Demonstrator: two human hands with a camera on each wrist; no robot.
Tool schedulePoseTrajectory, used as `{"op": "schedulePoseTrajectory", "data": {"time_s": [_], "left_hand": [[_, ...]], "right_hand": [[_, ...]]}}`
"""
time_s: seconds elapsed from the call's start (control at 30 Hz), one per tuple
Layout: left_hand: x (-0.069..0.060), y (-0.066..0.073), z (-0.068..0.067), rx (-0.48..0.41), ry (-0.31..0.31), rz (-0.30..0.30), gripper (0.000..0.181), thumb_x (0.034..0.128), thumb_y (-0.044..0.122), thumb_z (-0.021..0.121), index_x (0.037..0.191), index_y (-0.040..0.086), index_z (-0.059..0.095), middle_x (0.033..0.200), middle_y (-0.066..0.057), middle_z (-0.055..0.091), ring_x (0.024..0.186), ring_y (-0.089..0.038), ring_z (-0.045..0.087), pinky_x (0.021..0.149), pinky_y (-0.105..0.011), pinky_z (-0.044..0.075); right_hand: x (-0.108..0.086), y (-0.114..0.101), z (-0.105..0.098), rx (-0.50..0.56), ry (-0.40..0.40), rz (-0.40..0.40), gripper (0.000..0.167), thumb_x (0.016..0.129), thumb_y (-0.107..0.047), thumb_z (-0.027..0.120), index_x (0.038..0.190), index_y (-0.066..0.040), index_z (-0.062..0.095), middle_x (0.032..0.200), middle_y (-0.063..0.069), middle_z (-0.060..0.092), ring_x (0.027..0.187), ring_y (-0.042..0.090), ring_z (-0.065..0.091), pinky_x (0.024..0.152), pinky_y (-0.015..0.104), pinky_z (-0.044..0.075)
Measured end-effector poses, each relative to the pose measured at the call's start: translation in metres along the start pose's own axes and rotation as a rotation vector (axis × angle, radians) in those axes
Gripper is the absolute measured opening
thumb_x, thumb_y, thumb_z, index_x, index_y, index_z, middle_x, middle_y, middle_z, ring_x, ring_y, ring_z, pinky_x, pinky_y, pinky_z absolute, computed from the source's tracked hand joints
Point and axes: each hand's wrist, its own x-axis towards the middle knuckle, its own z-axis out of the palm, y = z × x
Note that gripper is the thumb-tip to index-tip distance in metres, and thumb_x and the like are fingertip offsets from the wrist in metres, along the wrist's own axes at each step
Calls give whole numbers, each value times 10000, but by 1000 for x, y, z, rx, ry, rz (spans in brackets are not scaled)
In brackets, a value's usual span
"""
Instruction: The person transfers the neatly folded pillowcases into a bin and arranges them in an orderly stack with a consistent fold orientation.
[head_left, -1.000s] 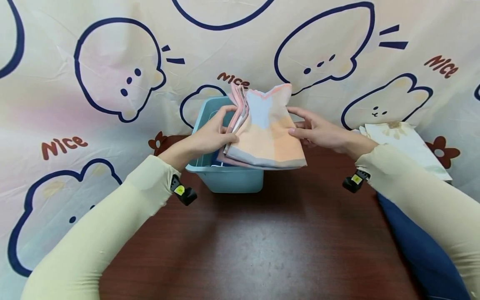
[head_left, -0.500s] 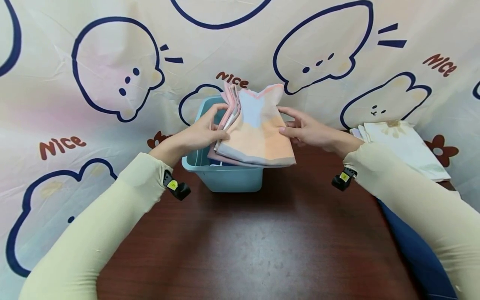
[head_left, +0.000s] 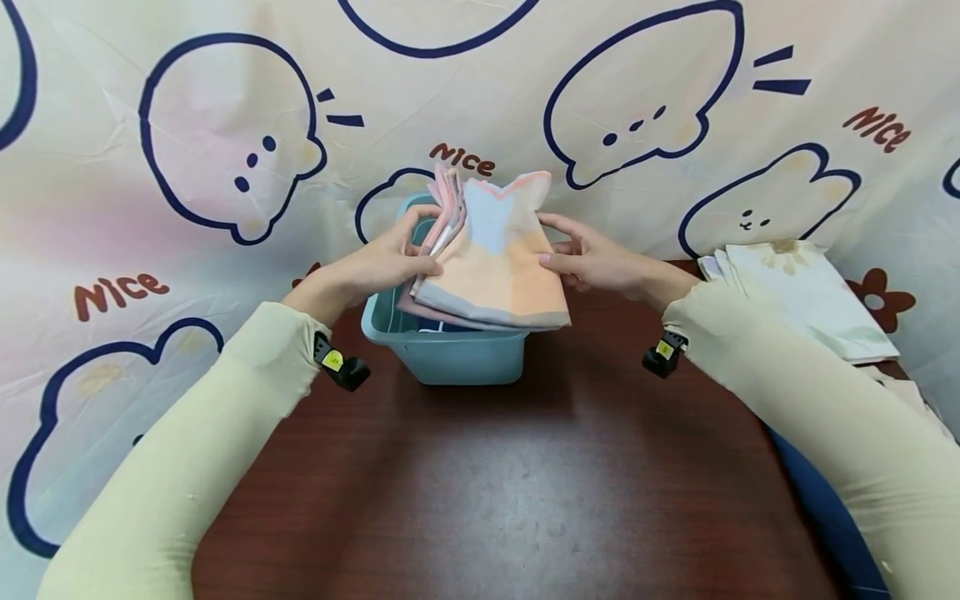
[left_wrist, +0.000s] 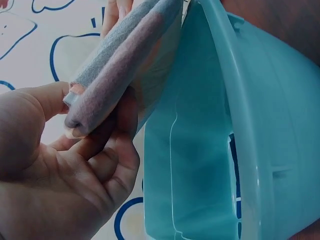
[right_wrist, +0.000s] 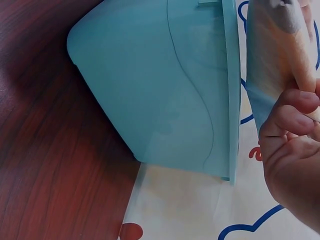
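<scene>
A folded cloth (head_left: 498, 279) in pastel peach, pale blue, pink and grey is held up over a light blue plastic bin (head_left: 468, 364). My left hand (head_left: 378, 262) pinches its left edge, where several layers are stacked. At the opposite edge, my right hand (head_left: 600, 260) grips the cloth between thumb and fingers. In the left wrist view the thick rolled edge of the cloth (left_wrist: 117, 67) lies between thumb and fingers, above the bin's opening. The right wrist view has the cloth (right_wrist: 272, 55) beside the bin rim (right_wrist: 233, 100), apart from it. Something dark blue (head_left: 432, 325) shows inside the bin.
The bin stands on a dark brown wooden table (head_left: 510, 492), near a patterned hanging sheet (head_left: 480, 92) behind it. A folded white cloth (head_left: 817, 304) with a flower print lies at the right back. Dark blue fabric (head_left: 821, 508) is along the right edge, partly under my arm.
Both hands have shifted left together with the folded cloth, bringing it further over the bin. The bin stays in place.
</scene>
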Motion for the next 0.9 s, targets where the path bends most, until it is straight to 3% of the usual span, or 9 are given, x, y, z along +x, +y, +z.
{"op": "schedulePoseTrajectory", "data": {"time_s": [0.27, 0.47, 0.73, 0.9], "left_hand": [[0, -6, -8, 11, 12, -1, 688, 1003, 66, 498, 1550, 241, 117, 1277, -253, 616, 924, -190, 730, 834, -274, 575], [-1, -10, -12, 11, 27, -27, 681, 1011, 84, 492, 1549, 251, 109, 1329, -256, 573, 943, -193, 715, 842, -272, 573], [-2, -14, -15, 12, 36, -26, 628, 1004, 63, 491, 1505, 247, 159, 1260, -267, 601, 867, -179, 717, 794, -289, 572], [0, -19, -17, 19, 53, -36, 627, 995, 60, 497, 1491, 243, 160, 1221, -258, 611, 833, -169, 710, 772, -274, 566]], "right_hand": [[9, -5, 8, -72, 35, -6, 656, 1053, -212, 536, 1619, -248, 206, 921, 4, 633, 571, 166, 387, 537, 257, 337], [15, -6, 13, -89, 52, 2, 649, 1051, -212, 540, 1615, -250, 222, 850, 3, 596, 577, 165, 402, 549, 262, 350], [24, -3, 17, -95, 61, 6, 656, 1053, -209, 539, 1619, -236, 208, 752, 3, 530, 590, 163, 431, 567, 261, 378], [28, -1, 19, -122, 76, -2, 672, 1048, -196, 549, 1623, -218, 203, 858, 19, 619, 607, 164, 455, 583, 262, 397]]}}
